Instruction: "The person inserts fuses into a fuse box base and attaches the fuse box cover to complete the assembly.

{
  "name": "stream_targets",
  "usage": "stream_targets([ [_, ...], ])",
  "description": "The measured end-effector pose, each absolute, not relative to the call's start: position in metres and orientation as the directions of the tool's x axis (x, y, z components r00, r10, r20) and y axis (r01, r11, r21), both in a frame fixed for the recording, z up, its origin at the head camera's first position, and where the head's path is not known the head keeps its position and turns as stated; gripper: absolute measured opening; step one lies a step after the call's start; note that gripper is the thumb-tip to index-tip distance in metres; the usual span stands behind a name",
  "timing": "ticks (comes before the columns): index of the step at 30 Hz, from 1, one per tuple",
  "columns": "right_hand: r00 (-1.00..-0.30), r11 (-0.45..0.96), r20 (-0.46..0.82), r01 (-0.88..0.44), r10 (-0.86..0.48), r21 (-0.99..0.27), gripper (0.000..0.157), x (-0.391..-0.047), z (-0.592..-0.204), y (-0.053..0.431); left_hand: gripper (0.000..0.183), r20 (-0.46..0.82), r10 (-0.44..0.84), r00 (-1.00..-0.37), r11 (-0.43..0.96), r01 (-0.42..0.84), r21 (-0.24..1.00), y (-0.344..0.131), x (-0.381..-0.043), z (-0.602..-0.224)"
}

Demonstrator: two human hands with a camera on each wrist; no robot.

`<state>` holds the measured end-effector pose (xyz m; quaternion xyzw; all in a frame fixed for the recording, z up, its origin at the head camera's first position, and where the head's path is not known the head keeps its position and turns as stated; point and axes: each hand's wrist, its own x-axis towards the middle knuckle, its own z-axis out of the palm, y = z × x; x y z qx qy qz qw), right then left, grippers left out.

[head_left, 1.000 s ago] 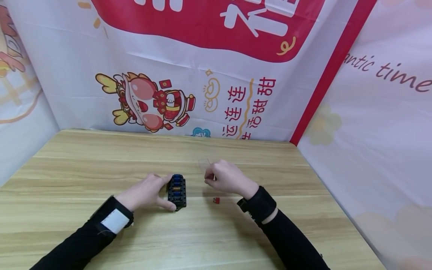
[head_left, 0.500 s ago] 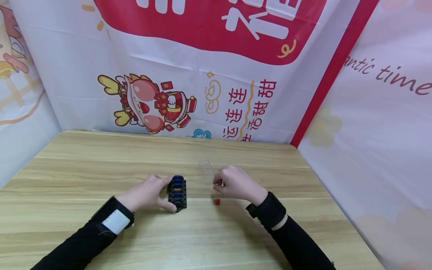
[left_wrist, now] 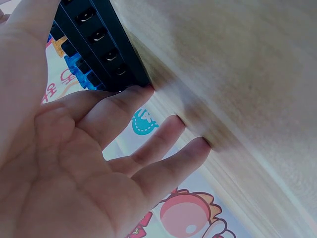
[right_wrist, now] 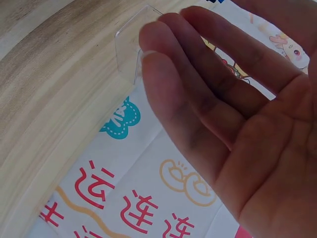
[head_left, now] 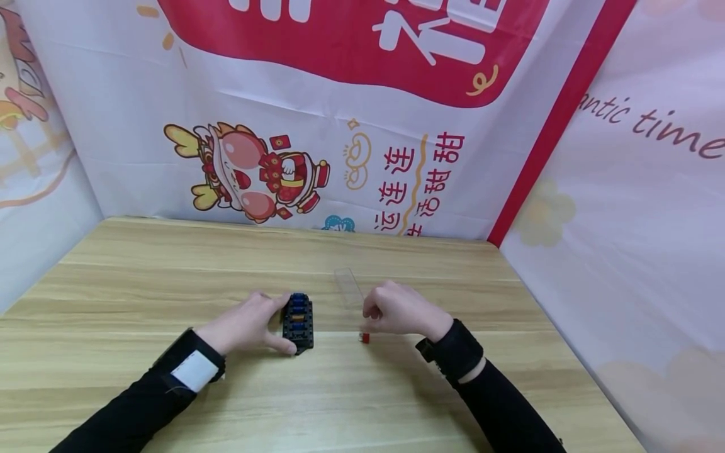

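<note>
My left hand [head_left: 253, 319] holds a black fuse block [head_left: 297, 322] on the table, thumb at its near end and index finger at its far end. Blue fuses and an orange one sit in a row along the block. In the left wrist view, metal contacts show in slots along the side of the block [left_wrist: 105, 43], and the other fingertips rest on the wood. My right hand [head_left: 401, 313] is just above a small red blade fuse [head_left: 365, 338], fingers bent downward. Its fingers [right_wrist: 163, 84] are loosely bent in the right wrist view, with nothing seen between them.
A clear plastic cover [head_left: 347, 284] lies on the wooden table [head_left: 170, 264] beyond my right hand, its edge [right_wrist: 118, 52] also visible in the right wrist view. Printed cloth [head_left: 283, 82] hangs behind the table's far edge, and another printed sheet [head_left: 640, 220] at the right.
My right hand has moved right and toward me, from beside the clear cover to the red fuse, leaving more of the cover in sight. My left hand and the fuse block stay put.
</note>
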<state>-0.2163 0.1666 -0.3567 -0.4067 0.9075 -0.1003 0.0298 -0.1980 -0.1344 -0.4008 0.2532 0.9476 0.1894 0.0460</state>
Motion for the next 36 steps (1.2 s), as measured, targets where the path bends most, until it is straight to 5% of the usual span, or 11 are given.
stream_targets([
  [8,-0.638,0.625,-0.021,-0.747,-0.77,-0.228,0.006,-0.217,-0.361,0.163,0.107,0.002,0.491,-0.871,0.802,0.453,0.39,-0.135,-0.197,-0.398],
  [26,-0.697,0.695,-0.052,-0.701,-0.715,-0.162,0.024,-0.213,-0.373,0.157,0.106,-0.009,0.483,-0.876,0.805,0.44,0.398,-0.134,-0.197,-0.398],
  [36,-0.698,0.697,-0.064,-0.698,-0.714,-0.161,0.02,-0.212,-0.377,0.155,0.106,-0.009,0.48,-0.877,0.806,0.437,0.399,-0.134,-0.197,-0.399],
])
